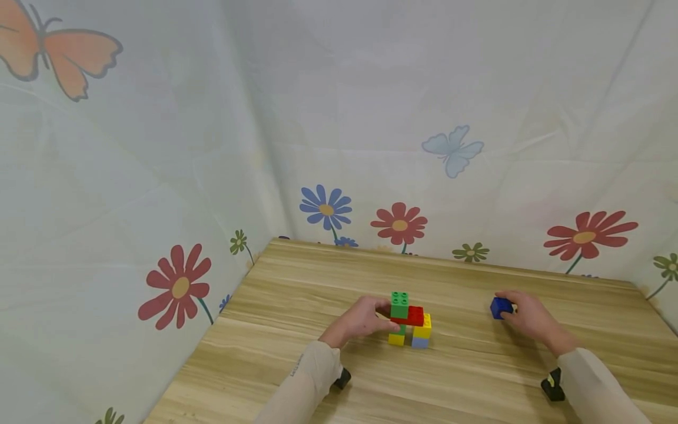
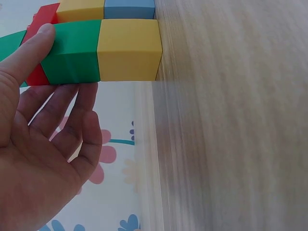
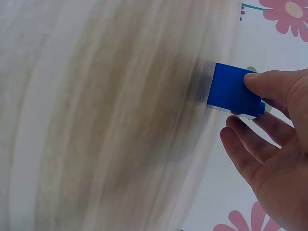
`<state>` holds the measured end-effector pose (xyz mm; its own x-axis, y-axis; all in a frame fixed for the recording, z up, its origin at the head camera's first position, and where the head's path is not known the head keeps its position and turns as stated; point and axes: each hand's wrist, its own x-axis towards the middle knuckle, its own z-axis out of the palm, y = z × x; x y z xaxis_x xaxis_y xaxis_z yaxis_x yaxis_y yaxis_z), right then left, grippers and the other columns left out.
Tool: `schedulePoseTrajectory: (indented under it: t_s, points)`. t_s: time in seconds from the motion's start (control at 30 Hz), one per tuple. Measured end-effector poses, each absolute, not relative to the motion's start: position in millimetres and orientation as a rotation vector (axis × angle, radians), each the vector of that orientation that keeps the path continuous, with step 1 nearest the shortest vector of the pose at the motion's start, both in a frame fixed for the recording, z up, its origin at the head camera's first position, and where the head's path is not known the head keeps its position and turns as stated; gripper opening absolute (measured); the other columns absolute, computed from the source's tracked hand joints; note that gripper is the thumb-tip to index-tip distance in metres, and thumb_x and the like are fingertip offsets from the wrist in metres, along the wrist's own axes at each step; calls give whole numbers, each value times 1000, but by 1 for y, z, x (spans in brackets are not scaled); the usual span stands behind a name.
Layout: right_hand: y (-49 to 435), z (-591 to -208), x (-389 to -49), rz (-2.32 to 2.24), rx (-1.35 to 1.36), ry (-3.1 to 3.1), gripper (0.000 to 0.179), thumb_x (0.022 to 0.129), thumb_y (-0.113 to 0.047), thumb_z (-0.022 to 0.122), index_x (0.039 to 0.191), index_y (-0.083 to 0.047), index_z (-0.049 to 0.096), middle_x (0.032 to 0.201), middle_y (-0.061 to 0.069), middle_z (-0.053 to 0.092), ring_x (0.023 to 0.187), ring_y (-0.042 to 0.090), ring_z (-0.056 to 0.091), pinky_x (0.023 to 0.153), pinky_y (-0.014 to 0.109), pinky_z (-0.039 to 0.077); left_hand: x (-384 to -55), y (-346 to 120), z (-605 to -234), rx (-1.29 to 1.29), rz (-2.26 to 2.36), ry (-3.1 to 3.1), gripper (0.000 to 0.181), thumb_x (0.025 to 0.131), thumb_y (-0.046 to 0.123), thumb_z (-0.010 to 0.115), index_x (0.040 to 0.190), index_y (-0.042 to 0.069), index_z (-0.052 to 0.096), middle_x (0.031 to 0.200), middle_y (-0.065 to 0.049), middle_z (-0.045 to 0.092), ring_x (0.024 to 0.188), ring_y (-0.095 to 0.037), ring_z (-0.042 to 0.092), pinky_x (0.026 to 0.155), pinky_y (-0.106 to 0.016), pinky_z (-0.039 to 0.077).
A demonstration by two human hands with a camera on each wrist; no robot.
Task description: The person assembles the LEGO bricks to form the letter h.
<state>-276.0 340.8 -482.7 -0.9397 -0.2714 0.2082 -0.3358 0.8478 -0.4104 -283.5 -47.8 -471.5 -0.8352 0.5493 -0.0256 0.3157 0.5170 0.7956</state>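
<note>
Toy building blocks form a small arch in the head view. One leg has a yellow block under a green block; the other has a light blue block under a yellow block. A red block bridges both legs, topped by another green block. My left hand pinches the arch around the red and green blocks, thumb on one side and fingers on the opposite side. Farther right, my right hand pinches a dark blue block between thumb and fingers, its studs turned toward the palm.
Both hands are over a wood-grain table. A pale cloth printed with flowers and butterflies rises along its back and left edges. Dark wrist devices show under each sleeve, one on the left and one on the right.
</note>
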Motion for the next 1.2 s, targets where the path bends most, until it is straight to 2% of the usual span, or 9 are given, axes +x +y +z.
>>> schedulePoseTrajectory:
  t_s: [0.33,0.73,1.2]
  points:
    - [342,-486,-279,689,473,-2895,40,80,2,68,117,14,55,111,35,56,97,47,57,76,56,48,-285,-48,-474,732,1223,2492,40,79,34,76,115,18,67,100,14,63,90,-6,55,87,-26,45]
    - [342,-490,-279,688,505,-2869,39,81,0,70,115,13,56,109,32,58,95,44,59,73,52,50,-284,-48,-474,725,1246,2478,40,80,33,76,115,17,67,99,13,63,89,-6,56,86,-26,46]
    - [320,-473,-267,651,579,-2831,39,84,-4,69,118,9,56,110,28,59,96,40,60,72,48,52,-285,-47,-476,727,1248,2478,38,80,33,76,114,20,67,99,14,62,90,-6,55,87,-27,45]
